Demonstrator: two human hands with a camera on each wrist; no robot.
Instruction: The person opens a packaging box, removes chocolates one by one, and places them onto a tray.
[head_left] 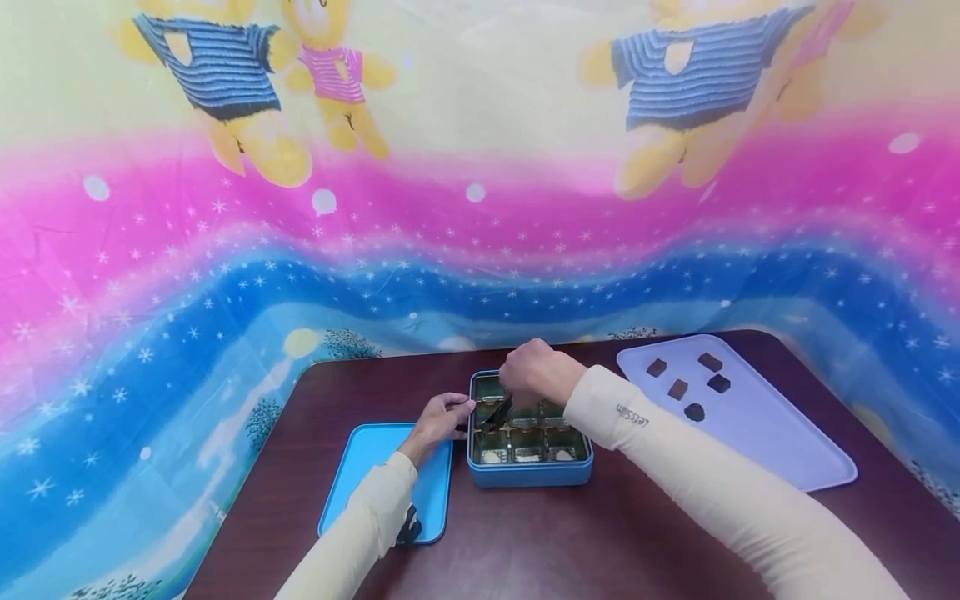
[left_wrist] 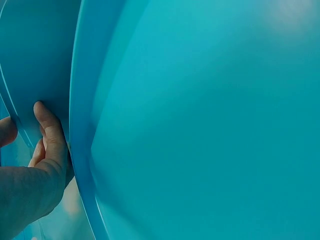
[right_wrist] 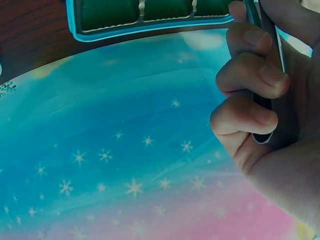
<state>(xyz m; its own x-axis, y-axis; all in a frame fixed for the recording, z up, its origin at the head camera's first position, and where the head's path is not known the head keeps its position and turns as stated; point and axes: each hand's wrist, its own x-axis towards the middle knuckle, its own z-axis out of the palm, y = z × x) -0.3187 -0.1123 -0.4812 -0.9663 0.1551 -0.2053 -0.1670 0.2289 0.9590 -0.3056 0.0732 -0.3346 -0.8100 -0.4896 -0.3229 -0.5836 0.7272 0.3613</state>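
Observation:
A blue rectangular box (head_left: 531, 476) stands mid-table, its shiny insert split into several compartments with pale patches at the bottom of the front row. My right hand (head_left: 542, 372) is above the box, fingers curled round black tongs (head_left: 498, 412) whose lower end points down and left into the compartments. In the right wrist view the fingers wrap the dark handle (right_wrist: 282, 117); the tips are out of view, and I cannot tell whether they hold anything. My left hand (head_left: 438, 423) touches the box's left side, fingers fairly straight against the wall (left_wrist: 50, 65) in the left wrist view.
On the right a lilac tray (head_left: 795, 450) bears several small brown blocks (head_left: 678, 389) and a dark round piece (head_left: 694, 412). A blue lid (head_left: 367, 467) lies left of the box, under the left forearm. A printed curtain (head_left: 480, 250) hangs behind the table.

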